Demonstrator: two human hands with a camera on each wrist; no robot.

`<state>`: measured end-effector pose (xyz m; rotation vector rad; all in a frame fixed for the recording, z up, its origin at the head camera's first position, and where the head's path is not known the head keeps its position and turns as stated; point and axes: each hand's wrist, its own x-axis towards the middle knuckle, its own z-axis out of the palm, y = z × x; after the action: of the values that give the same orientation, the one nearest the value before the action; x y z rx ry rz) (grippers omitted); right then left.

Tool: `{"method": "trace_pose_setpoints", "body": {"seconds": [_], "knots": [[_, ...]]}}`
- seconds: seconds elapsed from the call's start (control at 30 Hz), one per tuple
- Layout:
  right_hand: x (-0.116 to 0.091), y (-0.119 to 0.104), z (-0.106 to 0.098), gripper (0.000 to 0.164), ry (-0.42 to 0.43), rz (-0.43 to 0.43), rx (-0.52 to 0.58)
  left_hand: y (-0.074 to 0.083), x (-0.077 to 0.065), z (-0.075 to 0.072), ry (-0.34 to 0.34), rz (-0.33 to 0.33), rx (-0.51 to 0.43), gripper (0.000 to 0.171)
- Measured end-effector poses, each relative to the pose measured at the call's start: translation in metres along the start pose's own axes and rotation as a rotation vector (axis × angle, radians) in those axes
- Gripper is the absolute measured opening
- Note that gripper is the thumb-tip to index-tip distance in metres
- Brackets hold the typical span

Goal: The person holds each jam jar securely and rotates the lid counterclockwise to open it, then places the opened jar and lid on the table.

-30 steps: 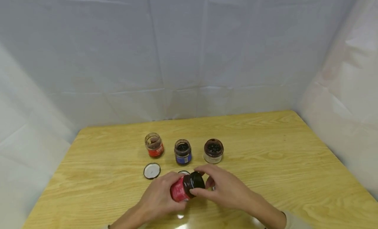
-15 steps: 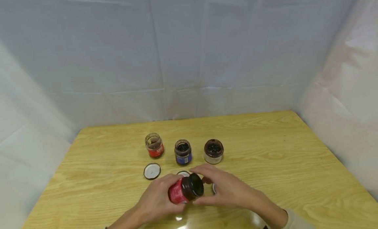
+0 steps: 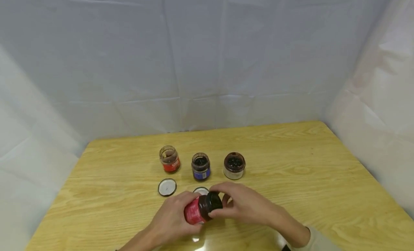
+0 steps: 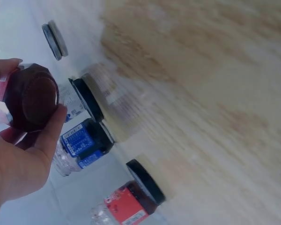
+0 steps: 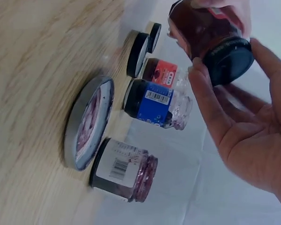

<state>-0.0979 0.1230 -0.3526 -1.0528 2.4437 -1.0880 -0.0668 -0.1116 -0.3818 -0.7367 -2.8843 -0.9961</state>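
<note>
My left hand (image 3: 173, 217) grips a dark jam jar (image 3: 193, 211) with a pink label, tilted so its top points right. A black lid (image 3: 215, 201) sits on the jar's mouth. My right hand (image 3: 250, 206) pinches the lid's rim between thumb and fingers, as the right wrist view shows with the lid (image 5: 228, 61) between them. In the left wrist view the base of the jar (image 4: 40, 96) faces the camera, with the left fingers wrapped round its side.
Behind the hands stand three lidless jars: one with a red label (image 3: 171, 166), one with a blue label (image 3: 201, 173), one with a white label (image 3: 233, 173). Upturned lids (image 3: 167, 187) lie before them; a wide smeared lid (image 5: 90, 123) shows beside the white-labelled jar. White sheeting (image 3: 207, 64) surrounds the table.
Half a second ago the right fingers were spread off the lid; now they pinch it again. The held jar has shifted slightly left since one second ago.
</note>
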Motion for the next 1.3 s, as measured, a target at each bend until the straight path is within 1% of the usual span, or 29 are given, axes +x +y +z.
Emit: {"method": "trace_pose_setpoints", "body": {"seconds": [0.07,0.13,0.2,0.23,0.27,0.37,0.43,0.47,0.5,0.6,0.7,0.77,0.83,0.9,0.97,1.0,1.07,1.2,1.3], "knots": [[0.0,0.002,-0.001,0.046,-0.005,-0.085,-0.034,-0.001,0.0,0.001,-0.001,-0.001,-0.012,0.053],[0.001,0.004,-0.001,0.049,-0.004,-0.16,-0.081,-0.001,-0.001,0.001,0.004,-0.006,-0.025,0.053],[0.0,0.005,-0.001,0.06,-0.016,-0.177,-0.1,-0.002,-0.002,0.0,0.009,-0.014,-0.026,0.053],[0.0,0.004,0.0,0.066,-0.024,-0.16,-0.101,-0.002,-0.002,0.0,0.01,-0.019,-0.023,0.053],[-0.001,0.004,0.0,0.069,-0.031,-0.119,-0.092,-0.002,-0.002,-0.001,0.01,-0.025,-0.021,0.053],[-0.001,0.0,0.003,0.077,-0.027,0.041,-0.054,-0.002,-0.002,0.0,0.008,-0.027,-0.018,0.054],[0.001,-0.002,0.005,0.074,0.004,0.121,-0.045,-0.001,-0.002,0.001,0.008,-0.021,-0.022,0.053],[0.001,-0.003,0.006,0.071,0.021,0.139,-0.047,-0.001,-0.002,0.001,0.01,-0.017,-0.023,0.053],[0.002,-0.004,0.007,0.067,0.035,0.137,-0.055,-0.001,-0.002,0.001,0.013,-0.011,-0.024,0.053],[0.002,-0.004,0.007,0.057,0.052,0.095,-0.074,-0.001,-0.002,0.002,0.02,0.003,-0.024,0.053],[0.001,-0.003,0.005,0.053,0.046,0.047,-0.047,-0.001,-0.002,0.002,0.017,0.005,-0.024,0.053],[0.0,-0.001,0.004,0.049,0.033,-0.002,-0.031,-0.002,-0.003,0.001,0.003,-0.002,-0.039,0.052],[-0.001,0.0,0.002,0.045,0.015,-0.079,-0.049,-0.002,-0.003,0.001,-0.016,-0.009,-0.059,0.053],[-0.001,0.002,0.0,0.045,0.0,-0.175,-0.092,-0.003,-0.004,0.0,-0.03,-0.015,-0.074,0.053],[-0.002,0.003,-0.002,0.047,-0.01,-0.256,-0.133,-0.004,-0.005,-0.001,-0.034,-0.017,-0.078,0.053],[-0.003,0.004,-0.002,0.049,-0.014,-0.282,-0.149,-0.004,-0.006,0.0,-0.032,-0.016,-0.075,0.053],[-0.004,0.005,-0.003,0.05,-0.011,-0.304,-0.154,-0.005,-0.007,0.0,-0.018,-0.019,-0.07,0.053],[-0.005,0.005,-0.002,0.053,0.005,-0.278,-0.119,-0.005,-0.009,0.0,0.006,-0.029,-0.062,0.054],[-0.005,0.006,-0.001,0.055,0.016,-0.276,-0.109,-0.006,-0.009,0.0,0.009,-0.035,-0.058,0.055]]}}
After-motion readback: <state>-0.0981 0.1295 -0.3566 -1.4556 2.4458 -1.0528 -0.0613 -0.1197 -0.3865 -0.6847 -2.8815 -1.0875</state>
